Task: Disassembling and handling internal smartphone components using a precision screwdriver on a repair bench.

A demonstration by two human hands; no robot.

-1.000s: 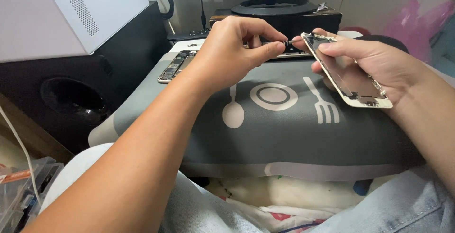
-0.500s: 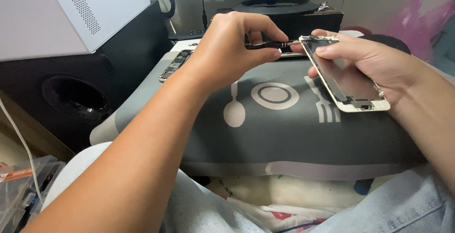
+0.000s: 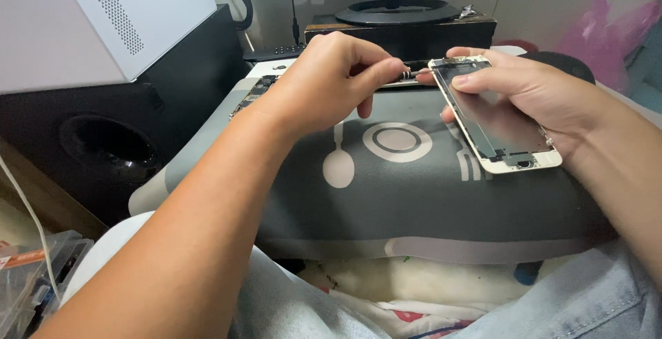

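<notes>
Speaker (image 3: 110, 146), monitor stand (image 3: 396, 13) — nearby.

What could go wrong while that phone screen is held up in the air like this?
The right hand holds the screen panel tilted above the grey cushion, so it might slip. The left hand pinches a thin dark tool at the panel's top corner; a slip there could perhaps scratch or crack it.

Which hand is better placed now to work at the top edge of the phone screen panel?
Probably the left hand: its pinched fingertips hold a small dark tool at that edge, while the right hand is occupied supporting the phone screen panel.
</notes>
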